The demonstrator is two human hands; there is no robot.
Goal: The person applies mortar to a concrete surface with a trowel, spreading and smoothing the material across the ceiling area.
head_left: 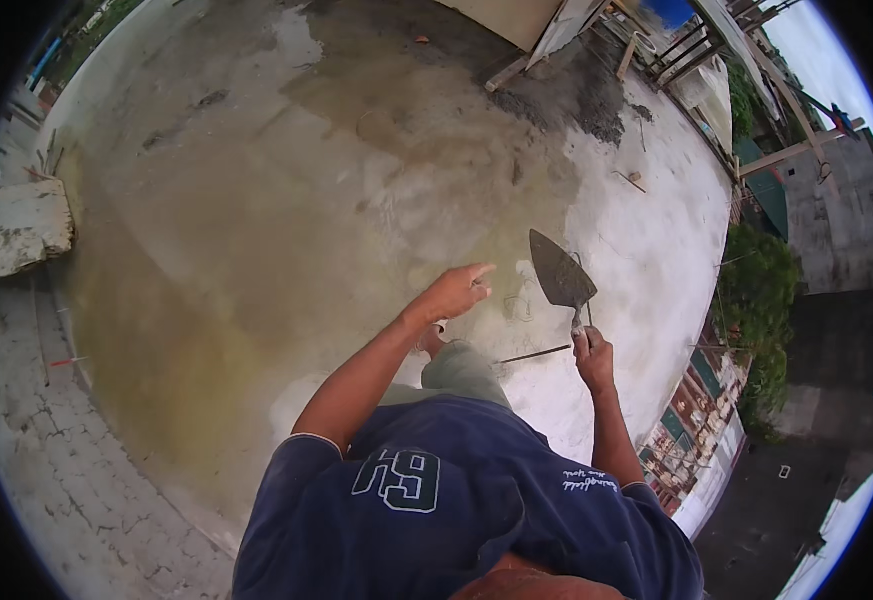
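Observation:
My right hand (594, 360) is wrapped round the handle of a pointed brick trowel (563, 273). Its dark, dirty blade points up and away from me, above the concrete slab (647, 220). My left hand (455, 293) is held out over the wet part of the slab, empty, with the index finger stretched forward and the other fingers partly curled. A thin dark rod (537, 354) shows between my leg and my right hand. Another thin dark piece shows just behind the trowel blade; what it is I cannot tell.
Brownish water (227, 280) covers much of the slab. A rough masonry chunk (22, 228) sits at the left, by a block wall (67, 430). Wooden boards (557, 35) stand at the far right, near dark debris (600, 105). Beyond the right edge are green bushes (757, 310) and rusty roofing (692, 430).

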